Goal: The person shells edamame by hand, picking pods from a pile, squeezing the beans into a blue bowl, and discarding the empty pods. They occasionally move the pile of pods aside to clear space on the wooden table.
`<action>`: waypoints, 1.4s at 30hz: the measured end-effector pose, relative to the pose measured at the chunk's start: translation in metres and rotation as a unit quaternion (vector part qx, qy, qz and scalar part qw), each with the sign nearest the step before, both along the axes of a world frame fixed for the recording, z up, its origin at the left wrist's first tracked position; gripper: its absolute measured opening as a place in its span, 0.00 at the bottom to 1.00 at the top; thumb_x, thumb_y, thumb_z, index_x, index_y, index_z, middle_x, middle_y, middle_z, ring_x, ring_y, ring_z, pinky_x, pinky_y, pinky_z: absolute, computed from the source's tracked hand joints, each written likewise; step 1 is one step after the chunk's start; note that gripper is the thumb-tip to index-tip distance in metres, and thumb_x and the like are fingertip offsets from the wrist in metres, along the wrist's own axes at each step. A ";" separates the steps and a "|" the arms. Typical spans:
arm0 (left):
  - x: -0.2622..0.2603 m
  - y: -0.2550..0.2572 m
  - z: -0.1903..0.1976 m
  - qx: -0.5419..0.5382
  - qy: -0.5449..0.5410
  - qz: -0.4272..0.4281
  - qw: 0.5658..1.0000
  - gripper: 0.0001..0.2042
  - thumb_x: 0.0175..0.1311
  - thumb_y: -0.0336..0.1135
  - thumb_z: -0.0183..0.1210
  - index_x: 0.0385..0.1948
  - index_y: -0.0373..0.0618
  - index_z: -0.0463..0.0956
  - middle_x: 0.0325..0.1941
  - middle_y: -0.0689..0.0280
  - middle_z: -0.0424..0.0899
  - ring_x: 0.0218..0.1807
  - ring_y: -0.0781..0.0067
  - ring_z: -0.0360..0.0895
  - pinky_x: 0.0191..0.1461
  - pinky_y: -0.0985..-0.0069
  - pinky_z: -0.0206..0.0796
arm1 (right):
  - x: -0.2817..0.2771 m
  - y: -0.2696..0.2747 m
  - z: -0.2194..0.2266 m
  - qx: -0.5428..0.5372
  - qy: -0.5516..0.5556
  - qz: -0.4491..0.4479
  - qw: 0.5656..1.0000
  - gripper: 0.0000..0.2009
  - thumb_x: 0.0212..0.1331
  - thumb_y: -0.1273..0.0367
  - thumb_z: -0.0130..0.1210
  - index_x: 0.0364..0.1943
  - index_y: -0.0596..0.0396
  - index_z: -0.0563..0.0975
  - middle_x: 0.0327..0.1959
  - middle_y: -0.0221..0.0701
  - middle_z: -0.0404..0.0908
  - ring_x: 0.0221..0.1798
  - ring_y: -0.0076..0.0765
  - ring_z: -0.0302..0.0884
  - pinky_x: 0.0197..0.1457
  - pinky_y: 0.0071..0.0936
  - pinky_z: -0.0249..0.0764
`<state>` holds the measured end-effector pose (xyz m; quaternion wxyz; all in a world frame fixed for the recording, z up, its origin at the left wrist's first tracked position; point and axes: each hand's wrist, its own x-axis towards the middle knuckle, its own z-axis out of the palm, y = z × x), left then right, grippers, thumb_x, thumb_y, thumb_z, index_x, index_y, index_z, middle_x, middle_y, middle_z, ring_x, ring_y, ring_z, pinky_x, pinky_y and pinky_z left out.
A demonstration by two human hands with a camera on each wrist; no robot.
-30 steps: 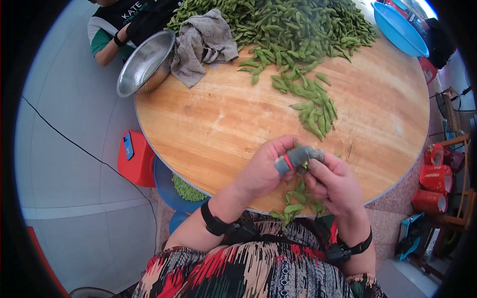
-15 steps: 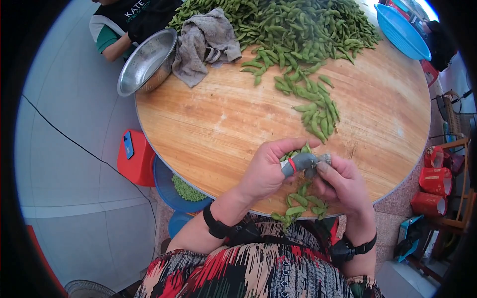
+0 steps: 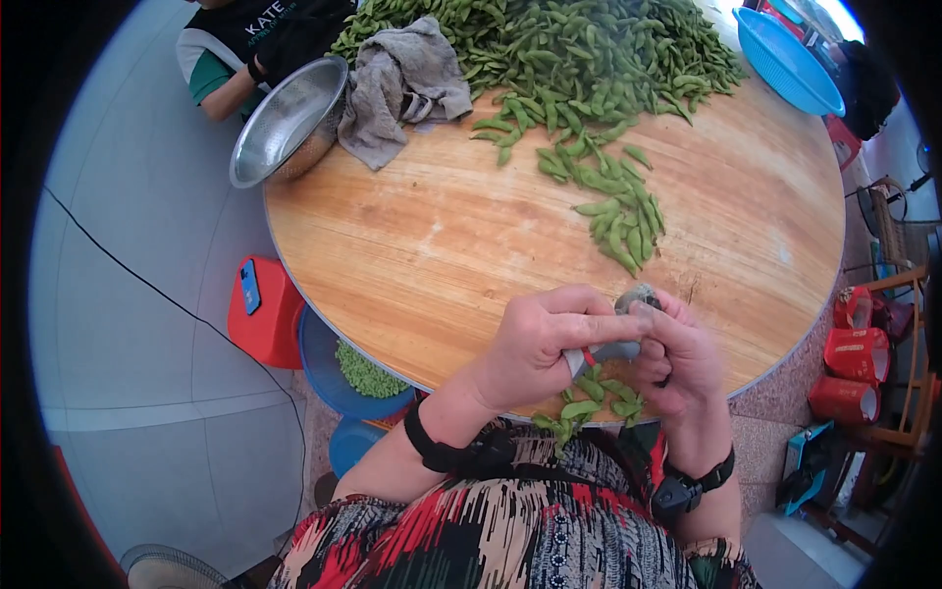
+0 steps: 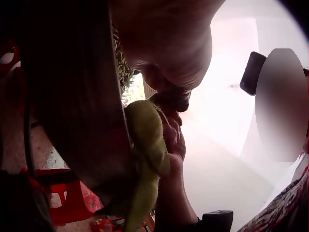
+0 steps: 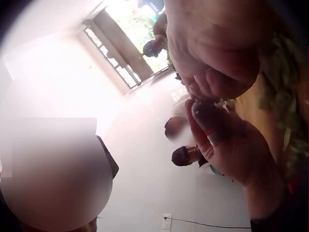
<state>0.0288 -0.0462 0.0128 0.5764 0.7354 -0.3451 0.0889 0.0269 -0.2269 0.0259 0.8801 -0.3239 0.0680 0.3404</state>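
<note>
My left hand (image 3: 540,344) and right hand (image 3: 682,358) meet fingertip to fingertip above the near table edge. A grey sleeve with a red band covers one digit of the left hand (image 5: 246,150), and grey wrap shows at the right hand's fingertips. Curled fingers of both pinch at a soybean pod (image 5: 225,103), of which just a pale green bit shows in the right wrist view; the rest is hidden. Below them, several loose pods (image 3: 579,412) lie at the table's edge, large and close in the left wrist view.
A big heap of soybean pods (image 3: 589,59) covers the far side of the round wooden table (image 3: 392,265). Beside it are a grey cloth (image 3: 392,88), a steel bowl (image 3: 294,123) and a blue basket (image 3: 790,64). Shelled beans (image 3: 368,371) fill a blue basin below the left edge.
The left hand has rolled over, so its sleeved digit is now mostly behind the other fingers. Green seen in its grasp half a second ago is covered in the head view.
</note>
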 end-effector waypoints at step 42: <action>0.002 -0.010 -0.011 -0.254 0.390 0.089 0.880 0.07 0.53 0.27 0.61 0.33 0.44 0.76 0.29 0.72 0.79 0.23 0.93 0.65 0.20 0.92 0.50 | -0.007 0.003 0.003 -0.248 -0.162 0.058 0.953 0.12 0.65 0.66 0.40 0.26 0.55 0.69 0.17 0.18 0.62 0.18 0.12 0.54 0.20 0.13 0.51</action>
